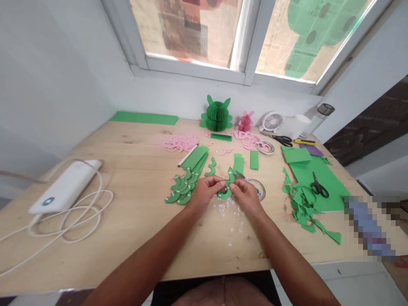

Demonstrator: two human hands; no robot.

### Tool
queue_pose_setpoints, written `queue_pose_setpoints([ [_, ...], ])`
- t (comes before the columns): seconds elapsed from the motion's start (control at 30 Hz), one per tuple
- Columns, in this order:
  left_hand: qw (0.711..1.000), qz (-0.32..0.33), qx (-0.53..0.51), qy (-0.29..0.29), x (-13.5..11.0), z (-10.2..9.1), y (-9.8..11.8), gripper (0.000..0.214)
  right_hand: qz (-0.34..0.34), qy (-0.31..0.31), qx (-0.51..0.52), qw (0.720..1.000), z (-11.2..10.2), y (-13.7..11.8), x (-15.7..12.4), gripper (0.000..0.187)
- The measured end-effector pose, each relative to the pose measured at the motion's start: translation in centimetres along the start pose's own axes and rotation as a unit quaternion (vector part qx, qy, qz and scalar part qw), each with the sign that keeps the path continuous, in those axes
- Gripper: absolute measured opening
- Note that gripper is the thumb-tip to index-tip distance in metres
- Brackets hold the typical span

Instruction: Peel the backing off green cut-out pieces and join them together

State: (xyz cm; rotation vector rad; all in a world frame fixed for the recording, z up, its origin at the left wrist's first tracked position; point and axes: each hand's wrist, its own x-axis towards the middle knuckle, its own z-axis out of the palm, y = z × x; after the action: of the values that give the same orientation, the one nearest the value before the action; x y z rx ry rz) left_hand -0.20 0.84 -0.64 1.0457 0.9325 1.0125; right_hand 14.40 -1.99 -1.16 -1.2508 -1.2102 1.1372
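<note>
My left hand point(205, 191) and my right hand point(247, 193) meet over the middle of the table. Between them is a green wavy paper cutout point(225, 195), its edges pinched in the fingers of both hands. Small white paper bits point(231, 212) lie scattered just below. To the left of my left hand, several similar green cutouts with white strips point(182, 187) form an overlapping pile. One loose green cutout point(211, 167) lies above that hand. Beside my right hand are a roll of tape point(262, 190) and a partly hidden pair of scissors point(239, 174).
Pink paper cutouts point(181, 143), a green honeycomb paper figure point(217, 116), a smaller pink figure point(245, 122) and a white fan point(272, 121) stand or lie at the back. Green scraps point(302, 204) and black-handled scissors point(319, 189) are right. A white power bank point(68, 185) with cable lies left.
</note>
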Motion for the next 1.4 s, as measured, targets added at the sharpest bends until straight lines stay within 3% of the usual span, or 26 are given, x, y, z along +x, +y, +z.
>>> queue_pose_setpoints([
  [0.27, 0.997, -0.042, -0.066, -0.008, 0.0, 0.1, -0.3, 0.030, -0.003, 0.028, -0.015, 0.999, 0.0, 0.4, 0.0, 0.027],
  [0.53, 0.993, -0.049, -0.007, -0.111, -0.1, -0.2, -0.2, 0.045, 0.005, 0.079, 0.011, 0.997, -0.6, 0.5, 0.2, 0.029],
  [1.13, 0.991, -0.063, 0.000, -0.118, -0.4, -0.5, 0.7, 0.034, 0.006, 0.078, 0.034, 0.996, -0.7, -0.3, 0.0, 0.029],
  [1.4, 0.993, -0.074, 0.000, -0.086, -0.5, -0.4, 1.1, 0.026, 0.007, 0.072, 0.049, 0.996, -0.7, 0.1, 0.0, 0.026],
])
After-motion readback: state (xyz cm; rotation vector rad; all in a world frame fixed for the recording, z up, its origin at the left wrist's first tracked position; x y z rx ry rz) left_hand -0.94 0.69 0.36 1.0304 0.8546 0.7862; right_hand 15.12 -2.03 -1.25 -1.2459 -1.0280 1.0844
